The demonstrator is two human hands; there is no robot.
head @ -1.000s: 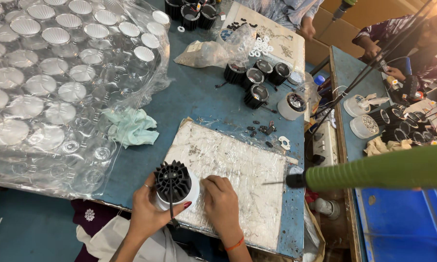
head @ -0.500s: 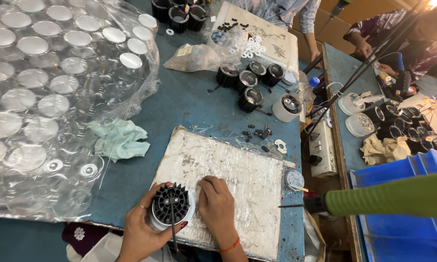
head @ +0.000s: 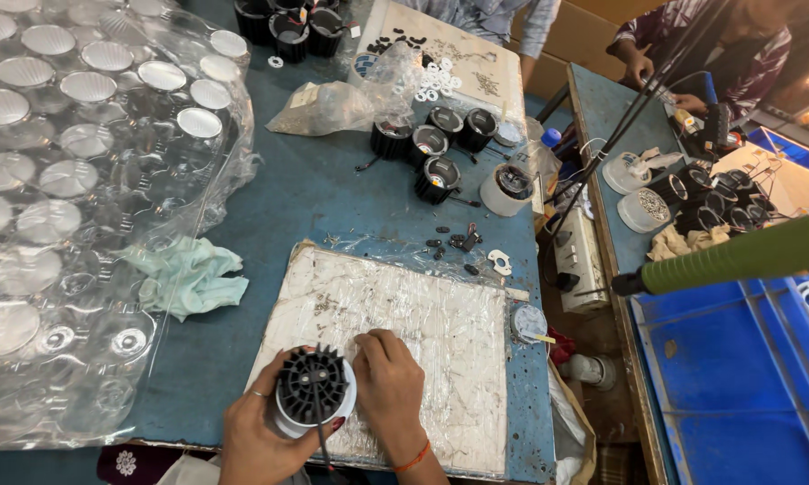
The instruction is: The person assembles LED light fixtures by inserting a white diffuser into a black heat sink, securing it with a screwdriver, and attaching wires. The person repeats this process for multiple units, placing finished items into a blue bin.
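Fins on the black-and-white lamp housing (head: 313,392) look rigid, light; best gripped round its smooth white rim. Left hand (head: 259,440) cups it; right hand (head: 386,388) pinches at its edge.

Bright, even overhead light, colours clean. Shadows soft and short, falling just beside parts on bench (head: 332,198). Strong glare on clear plastic tray (head: 72,180), round lenses blown near white. Sheen on plastic film over white mat (head: 422,314). Blown highlight top-right corner. Wide-angle distortion: bench edges bow, far corners stretched. Centre sharp; green tool handle (head: 737,256) close to lens, soft. Left hand (head: 260,440) at bottom edge sharp, no motion blur.
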